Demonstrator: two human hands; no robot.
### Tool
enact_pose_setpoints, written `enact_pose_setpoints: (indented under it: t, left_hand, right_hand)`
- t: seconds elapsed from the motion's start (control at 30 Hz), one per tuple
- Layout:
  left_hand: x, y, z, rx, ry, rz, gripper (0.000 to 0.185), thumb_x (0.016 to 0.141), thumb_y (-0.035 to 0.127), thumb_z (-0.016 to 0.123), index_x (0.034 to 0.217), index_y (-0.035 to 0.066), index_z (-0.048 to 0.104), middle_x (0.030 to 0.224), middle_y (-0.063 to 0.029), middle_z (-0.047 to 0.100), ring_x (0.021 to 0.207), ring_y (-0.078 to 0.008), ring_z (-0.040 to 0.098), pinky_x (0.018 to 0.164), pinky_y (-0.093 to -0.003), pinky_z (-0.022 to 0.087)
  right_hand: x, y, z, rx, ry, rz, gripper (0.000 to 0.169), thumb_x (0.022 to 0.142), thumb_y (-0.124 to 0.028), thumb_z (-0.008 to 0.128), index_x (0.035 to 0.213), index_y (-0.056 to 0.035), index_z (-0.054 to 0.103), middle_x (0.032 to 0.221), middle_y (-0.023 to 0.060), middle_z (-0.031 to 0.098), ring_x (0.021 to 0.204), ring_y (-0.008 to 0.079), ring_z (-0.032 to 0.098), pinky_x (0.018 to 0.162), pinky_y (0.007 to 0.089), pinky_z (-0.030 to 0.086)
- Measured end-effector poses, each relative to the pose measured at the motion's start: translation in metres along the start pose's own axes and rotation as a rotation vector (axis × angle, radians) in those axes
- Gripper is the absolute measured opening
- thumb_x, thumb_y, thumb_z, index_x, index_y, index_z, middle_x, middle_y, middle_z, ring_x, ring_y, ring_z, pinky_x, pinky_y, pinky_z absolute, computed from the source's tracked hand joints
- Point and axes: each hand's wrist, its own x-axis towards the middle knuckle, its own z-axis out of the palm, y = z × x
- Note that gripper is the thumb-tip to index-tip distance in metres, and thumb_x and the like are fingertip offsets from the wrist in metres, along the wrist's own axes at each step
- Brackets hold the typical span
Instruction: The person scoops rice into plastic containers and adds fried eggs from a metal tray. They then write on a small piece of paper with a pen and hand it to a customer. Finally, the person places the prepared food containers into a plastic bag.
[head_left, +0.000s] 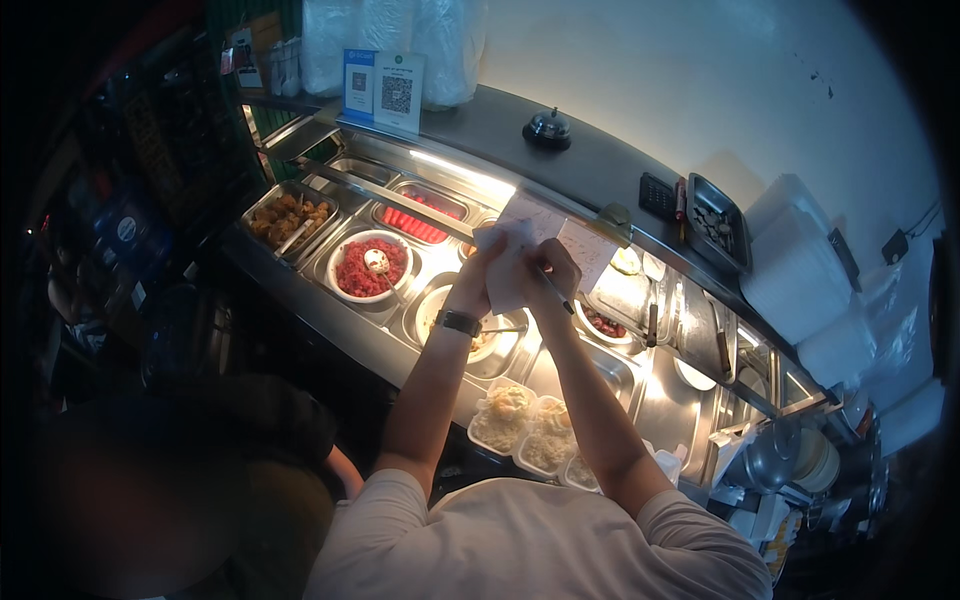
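Note:
My left hand (478, 271), a dark watch on its wrist, grips a small pad of white paper (504, 281) over the lit food counter. In my right hand (553, 268) is a pen (559, 292), held against or close to the pad; the fingers hide its upper part. Handwritten paper slips (587, 255) hang from the counter's upper ledge just behind my hands. Beneath them are a round bowl with a spoon (491, 337) and a white bowl of reddish food (606, 324). Foam boxes of rice topped with egg (504, 420) stand near my forearms.
A bowl of red food (367, 262), a tray of fried pieces (289, 217) and a tray of red sausages (412, 221) lie left. The upper ledge holds a service bell (547, 129), calculator (657, 193), coin tray (716, 217) and stacked foam boxes (795, 262). Another person (247, 450) is close at left.

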Motion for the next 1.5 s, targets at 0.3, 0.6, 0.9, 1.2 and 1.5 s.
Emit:
enact_pose_setpoints:
  t: [0.3, 0.6, 0.9, 1.2, 1.5]
  left_hand:
    - [-0.073, -0.049, 0.001, -0.011, 0.055, -0.062, 0.046, 0.093, 0.016, 0.054, 0.133, -0.004, 0.045, 0.123, -0.0156, 0.059, 0.114, -0.0262, 0.059, 0.100, -0.0383, 0.047]
    - [-0.155, -0.078, 0.126, 0.062, -0.293, -0.224, 0.054, 0.093, 0.005, 0.057, 0.143, 0.005, 0.036, 0.134, -0.0090, 0.050, 0.124, -0.0189, 0.052, 0.102, -0.0358, 0.047]
    - [-0.182, -0.098, 0.155, 0.045, -0.342, -0.176, 0.064, 0.092, 0.001, 0.056, 0.149, 0.006, 0.026, 0.141, -0.0102, 0.043, 0.130, -0.0195, 0.046, 0.106, -0.0352, 0.043]
    - [-0.195, -0.101, 0.181, 0.113, -0.275, -0.117, 0.070, 0.081, -0.007, 0.059, 0.146, 0.002, 0.033, 0.142, -0.0108, 0.044, 0.129, -0.0197, 0.047, 0.105, -0.0342, 0.043]
    - [-0.205, -0.101, 0.174, 0.111, -0.203, -0.118, 0.054, 0.084, 0.001, 0.061, 0.135, -0.002, 0.043, 0.126, -0.0112, 0.056, 0.115, -0.0215, 0.057, 0.097, -0.0359, 0.048]
  right_hand:
    - [-0.023, -0.043, -0.090, 0.752, -0.143, 0.416, 0.012, 0.077, 0.007, 0.060, 0.087, 0.0003, 0.058, 0.072, 0.0060, 0.057, 0.056, 0.0086, 0.049, 0.050, 0.0215, 0.039]
    - [-0.042, -0.111, -0.160, 0.300, -0.399, -0.140, 0.017, 0.066, 0.003, 0.069, 0.072, -0.0059, 0.056, 0.070, 0.0065, 0.057, 0.062, 0.0213, 0.060, 0.056, 0.0286, 0.046]
    - [-0.057, -0.129, -0.196, 0.286, -0.362, -0.278, 0.016, 0.057, 0.002, 0.068, 0.067, -0.0073, 0.062, 0.067, 0.0048, 0.059, 0.055, 0.0179, 0.059, 0.049, 0.0277, 0.042]
    - [-0.065, -0.131, -0.200, 0.320, -0.327, -0.383, 0.020, 0.051, 0.001, 0.069, 0.068, -0.0066, 0.062, 0.067, 0.0052, 0.059, 0.055, 0.0187, 0.057, 0.048, 0.0286, 0.042]
    - [-0.063, -0.143, -0.207, 0.343, -0.304, -0.338, 0.023, 0.051, 0.001, 0.068, 0.068, -0.0072, 0.056, 0.064, 0.0049, 0.049, 0.056, 0.0208, 0.052, 0.049, 0.0309, 0.038]
